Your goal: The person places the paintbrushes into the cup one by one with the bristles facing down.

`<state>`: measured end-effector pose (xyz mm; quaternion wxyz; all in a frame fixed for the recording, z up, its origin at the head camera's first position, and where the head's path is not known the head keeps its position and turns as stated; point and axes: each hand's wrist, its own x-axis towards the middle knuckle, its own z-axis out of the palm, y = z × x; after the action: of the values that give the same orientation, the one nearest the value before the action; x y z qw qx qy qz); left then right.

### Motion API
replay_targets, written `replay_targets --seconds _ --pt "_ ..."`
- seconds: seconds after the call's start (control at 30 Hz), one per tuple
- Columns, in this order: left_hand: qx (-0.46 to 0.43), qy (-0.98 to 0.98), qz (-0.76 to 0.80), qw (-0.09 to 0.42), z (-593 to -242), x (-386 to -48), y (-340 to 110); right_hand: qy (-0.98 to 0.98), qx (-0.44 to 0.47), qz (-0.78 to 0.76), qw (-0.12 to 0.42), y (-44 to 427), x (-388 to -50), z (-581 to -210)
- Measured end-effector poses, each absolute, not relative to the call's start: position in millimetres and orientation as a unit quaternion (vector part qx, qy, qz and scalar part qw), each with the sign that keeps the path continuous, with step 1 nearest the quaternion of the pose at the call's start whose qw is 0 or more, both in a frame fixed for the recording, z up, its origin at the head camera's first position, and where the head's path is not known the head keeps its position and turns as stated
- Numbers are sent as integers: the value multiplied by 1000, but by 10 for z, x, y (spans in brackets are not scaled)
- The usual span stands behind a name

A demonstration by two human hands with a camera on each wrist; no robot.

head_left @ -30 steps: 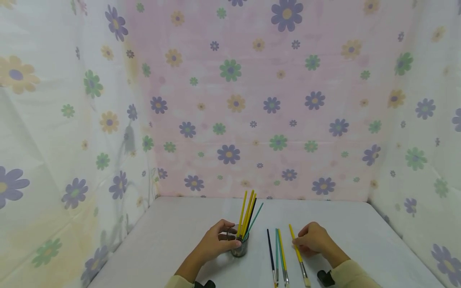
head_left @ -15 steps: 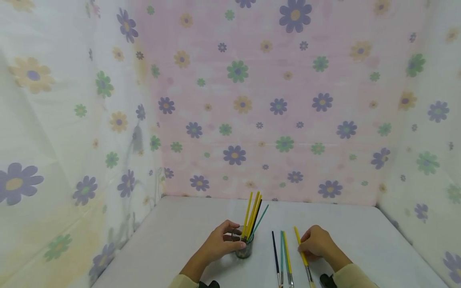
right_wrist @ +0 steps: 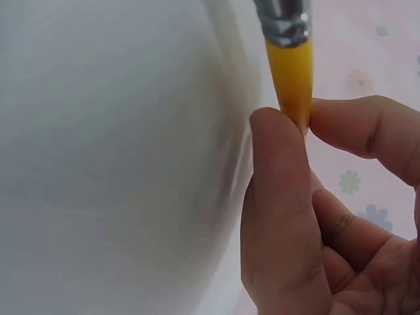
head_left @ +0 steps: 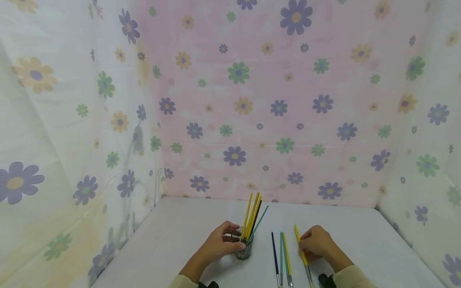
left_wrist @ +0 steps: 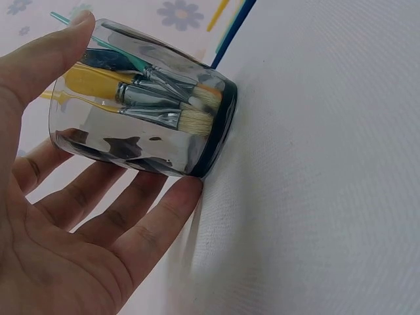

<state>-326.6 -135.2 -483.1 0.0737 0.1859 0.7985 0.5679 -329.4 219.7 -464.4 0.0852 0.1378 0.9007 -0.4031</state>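
Note:
My left hand [head_left: 219,242] holds a clear glass cup [head_left: 244,253], thumb on one side and fingers on the other. Several paintbrushes [left_wrist: 154,98] stand in it bristles down, with yellow, black and teal handles. In the left wrist view the dark base of the cup meets the white surface. My right hand [head_left: 317,242] pinches a yellow paintbrush [head_left: 305,261] between thumb and fingers, its bristle end toward me. The right wrist view shows the pinch on the yellow handle, just below the metal ferrule [right_wrist: 287,23].
Between the hands lie a dark blue paintbrush [head_left: 275,254], teal paintbrushes [head_left: 282,252] and another yellow paintbrush [head_left: 287,254], roughly side by side. The white table [head_left: 194,214] ends at flower-print curtains [head_left: 248,168] at the back and sides.
The head view has shifted slightly, moving the scene a little right. My right fingers have closed in on the yellow paintbrush, which has moved slightly. The left hand keeps its hold on the cup.

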Motion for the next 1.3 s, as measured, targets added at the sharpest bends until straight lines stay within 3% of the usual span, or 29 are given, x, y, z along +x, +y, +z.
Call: replay_targets --seconds 0.73,1.3 --pt "195 800 564 69 -4848 -3305 -1359 838 70 -540 3 2201 -3251 -4348" --pt "187 806 557 71 -4831 -3280 -1355 799 47 -598 -29 2144 -3238 -4107"
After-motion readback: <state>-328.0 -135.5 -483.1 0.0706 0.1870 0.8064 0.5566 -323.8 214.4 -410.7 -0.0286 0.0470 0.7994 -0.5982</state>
